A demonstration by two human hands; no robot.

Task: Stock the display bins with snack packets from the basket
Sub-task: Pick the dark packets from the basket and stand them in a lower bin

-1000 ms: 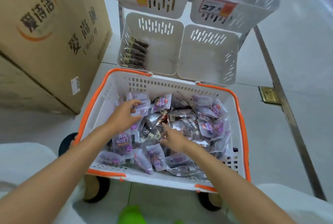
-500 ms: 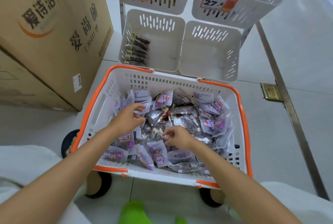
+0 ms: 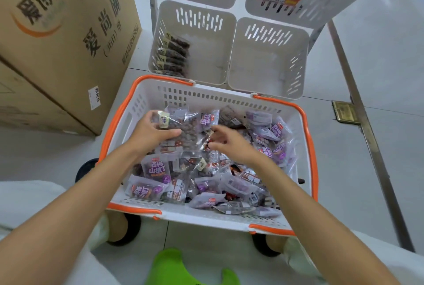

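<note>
Looking down through the head camera, we judge the stocking to be at an early stage. The basket (image 3: 218, 92) in front of us is heaped with snack packets (image 3: 206, 183), mostly purple-printed ones mixed with clear packets of dark pieces. Beyond it, the lower left bin (image 3: 206, 55) holds only one row of dark packets (image 3: 172, 55), standing on edge along its left wall. The lower right bin (image 3: 268, 62) shows just its white floor. The two upper bins (image 3: 321, 2), with price tags on their fronts, already hold stock, though we see too little of them to say how much. So nearly everything in the basket has yet to go across, and we take the step in hand to be sorting or gathering packets of one kind.

Our left hand (image 3: 149, 133) is over the far left part of the heap and grips a clear packet of dark pieces (image 3: 185, 128): the thumb lies under its near edge and the fingers curl over its top, beside the cream label. Our right hand (image 3: 231, 144) hovers just beside it, over the middle of the heap, fingers bent and thumb drawn in towards a small packet edge. It is blurred, and we cannot tell whether it pinches anything.
</note>
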